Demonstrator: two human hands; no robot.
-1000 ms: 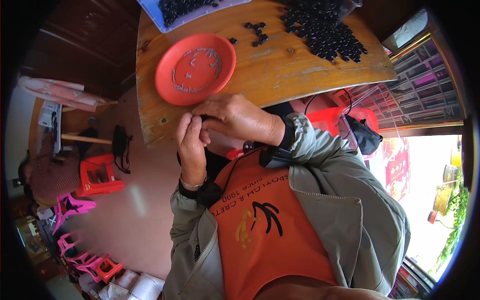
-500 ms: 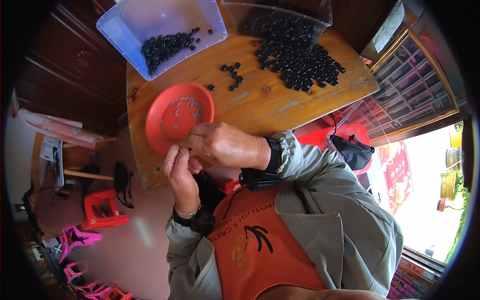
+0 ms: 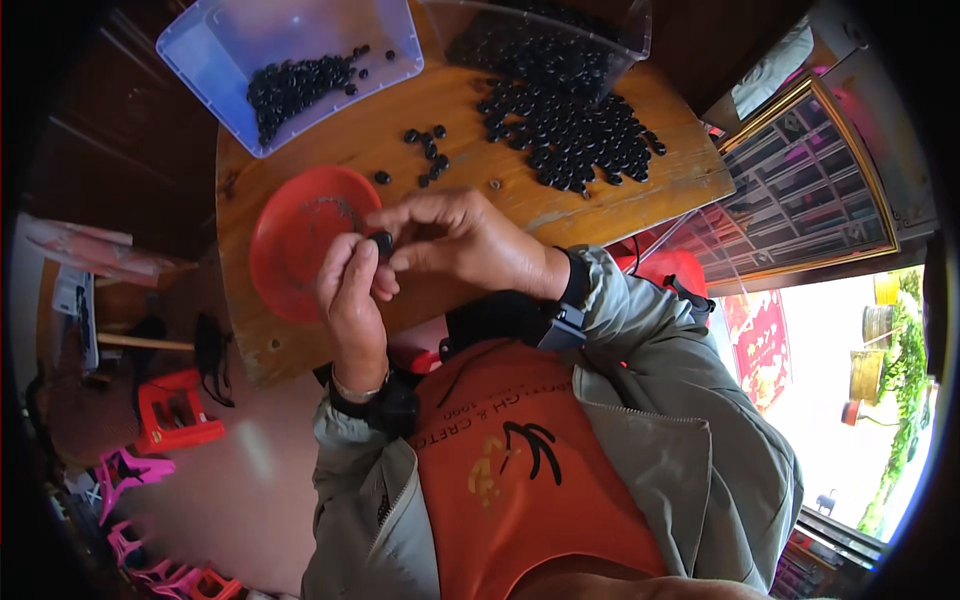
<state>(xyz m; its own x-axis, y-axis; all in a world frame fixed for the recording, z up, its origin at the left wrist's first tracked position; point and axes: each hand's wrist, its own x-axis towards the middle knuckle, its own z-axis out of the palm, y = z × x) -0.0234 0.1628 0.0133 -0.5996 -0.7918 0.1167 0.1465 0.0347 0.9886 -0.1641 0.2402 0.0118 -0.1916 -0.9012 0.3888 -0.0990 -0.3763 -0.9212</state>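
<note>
My left hand [image 3: 348, 295] is closed, pinching a small rounded black piece [image 3: 381, 242] between thumb and fingertips. Close against it on the right is my right hand [image 3: 455, 238], its index finger and thumb apart on either side of that piece; whether they touch it is hard to tell. Both hands are over the near edge of a wooden table, beside a shallow red dish [image 3: 268, 235]. Small thin pale bits lie in the dish, and my fingers cover part of its right side.
A translucent tub [image 3: 205, 75] with black pieces stands at the back left. Behind a spread pile of black pieces [image 3: 570, 135] is a clear bin [image 3: 640, 35]. Several loose pieces [image 3: 430, 150] lie mid-table [image 3: 640, 210]. A red stool [image 3: 180, 410] stands on the floor at left.
My right hand's index finger and thumb have parted from their tight grip against my left fingers, and the black piece now shows. The whole view has shifted slightly.
</note>
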